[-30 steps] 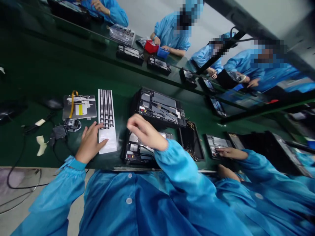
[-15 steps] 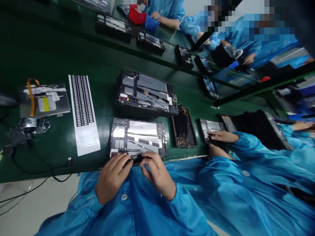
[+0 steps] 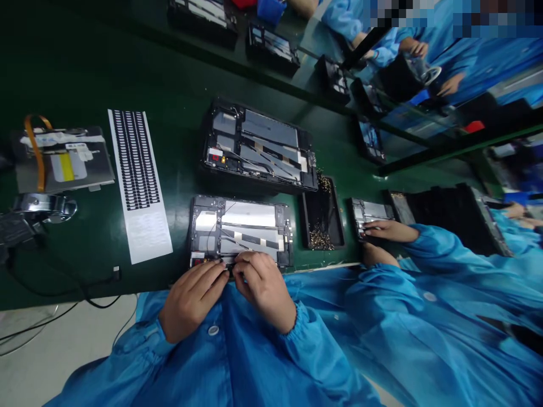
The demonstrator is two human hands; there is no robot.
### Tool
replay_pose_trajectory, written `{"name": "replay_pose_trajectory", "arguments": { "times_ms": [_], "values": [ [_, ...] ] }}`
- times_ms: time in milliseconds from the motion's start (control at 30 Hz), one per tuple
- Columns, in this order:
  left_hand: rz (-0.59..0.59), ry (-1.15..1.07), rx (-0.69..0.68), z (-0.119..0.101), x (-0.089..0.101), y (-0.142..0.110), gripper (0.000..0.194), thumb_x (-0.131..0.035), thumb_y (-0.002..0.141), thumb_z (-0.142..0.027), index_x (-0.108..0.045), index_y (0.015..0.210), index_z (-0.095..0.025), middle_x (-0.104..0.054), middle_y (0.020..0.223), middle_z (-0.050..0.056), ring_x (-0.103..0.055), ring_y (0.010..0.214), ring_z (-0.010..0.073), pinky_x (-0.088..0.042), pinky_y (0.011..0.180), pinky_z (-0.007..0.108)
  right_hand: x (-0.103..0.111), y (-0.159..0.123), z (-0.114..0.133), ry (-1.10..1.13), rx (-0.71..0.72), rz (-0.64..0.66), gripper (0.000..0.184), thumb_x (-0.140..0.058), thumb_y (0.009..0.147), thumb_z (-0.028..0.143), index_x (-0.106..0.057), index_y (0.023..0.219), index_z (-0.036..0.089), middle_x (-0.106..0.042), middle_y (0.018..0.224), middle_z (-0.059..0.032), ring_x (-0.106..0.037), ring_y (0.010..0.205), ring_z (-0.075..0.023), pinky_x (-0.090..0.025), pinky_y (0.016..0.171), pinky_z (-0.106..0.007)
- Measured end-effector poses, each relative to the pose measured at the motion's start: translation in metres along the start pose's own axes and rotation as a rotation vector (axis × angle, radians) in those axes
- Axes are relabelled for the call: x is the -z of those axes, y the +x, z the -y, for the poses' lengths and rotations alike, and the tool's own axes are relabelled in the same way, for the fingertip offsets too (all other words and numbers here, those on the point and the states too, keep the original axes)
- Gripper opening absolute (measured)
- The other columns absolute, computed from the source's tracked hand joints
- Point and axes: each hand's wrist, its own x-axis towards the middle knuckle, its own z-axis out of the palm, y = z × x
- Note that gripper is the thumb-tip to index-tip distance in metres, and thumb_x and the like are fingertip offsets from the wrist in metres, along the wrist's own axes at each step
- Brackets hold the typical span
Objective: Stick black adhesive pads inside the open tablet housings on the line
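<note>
An opened tablet chassis with silver shielding and thin cables lies at the near edge of the green bench. My left hand and my right hand meet at its near edge, fingertips pinched together over a small dark part I cannot make out. A second opened chassis lies just behind the first. A white sheet of small black adhesive strips lies to the left of both.
A black tray with small brass screws sits right of the chassis. A grey plate with an orange flex cable, a metal tool and black cords lie far left. A co-worker's hands work on another unit at the right. Others work across the bench.
Both hands have drawn closer together and moved slightly up onto the chassis's near edge. The view has tilted down a little.
</note>
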Motion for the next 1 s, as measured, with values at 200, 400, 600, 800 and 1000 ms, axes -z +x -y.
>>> {"name": "replay_pose_trajectory", "arguments": {
  "times_ms": [200,400,600,800,1000],
  "values": [
    [0.002,0.023,-0.013,0.0,0.0,0.002,0.03,-0.053,0.094,-0.013,-0.065,0.122,-0.017,-0.07,0.125,0.011,-0.063,0.121,0.0234,-0.052,0.104,0.039,-0.001,0.001,0.002,-0.014,-0.007,0.001,0.009,-0.054,0.097,0.016,-0.062,0.1,0.019,-0.067,0.106,-0.0094,-0.06,0.096,-0.0227,-0.048,0.081,-0.038],
    [-0.008,0.081,-0.022,0.0,-0.001,0.004,0.028,-0.051,0.095,-0.013,-0.067,0.119,-0.018,-0.071,0.121,0.009,-0.065,0.117,0.022,-0.053,0.103,0.037,-0.001,0.002,0.005,-0.017,-0.026,-0.013,0.009,-0.054,0.097,0.016,-0.062,0.097,0.02,-0.067,0.105,-0.009,-0.059,0.094,-0.0225,-0.047,0.08,-0.037],
    [-0.009,0.08,-0.018,-0.001,-0.002,0.004,0.027,-0.054,0.094,-0.013,-0.067,0.117,-0.016,-0.071,0.12,0.01,-0.064,0.116,0.0232,-0.052,0.101,0.037,-0.005,0.002,0.005,0.005,-0.035,-0.04,0.007,-0.055,0.096,0.015,-0.061,0.095,0.019,-0.067,0.103,-0.009,-0.059,0.093,-0.0226,-0.047,0.08,-0.038],
    [0.004,0.045,0.009,-0.002,-0.003,0.004,0.029,-0.061,0.091,-0.012,-0.065,0.12,-0.014,-0.07,0.122,0.012,-0.063,0.118,0.0248,-0.051,0.101,0.039,0.001,-0.008,-0.008,0.27,-0.07,-0.082,0.013,-0.058,0.096,0.013,-0.059,0.106,0.02,-0.061,0.115,-0.01,-0.058,0.11,-0.0215,-0.051,0.092,-0.038],
    [-0.066,0.035,0.089,-0.008,-0.006,0.016,0.025,-0.067,0.088,-0.014,-0.065,0.113,-0.014,-0.073,0.11,0.008,-0.066,0.106,0.0227,-0.051,0.094,0.037,0.001,-0.016,-0.014,0.281,-0.14,-0.102,0.016,-0.066,0.093,0.019,-0.061,0.108,0.022,-0.058,0.108,-0.0082,-0.058,0.104,-0.0217,-0.051,0.087,-0.037]
  ]
}}
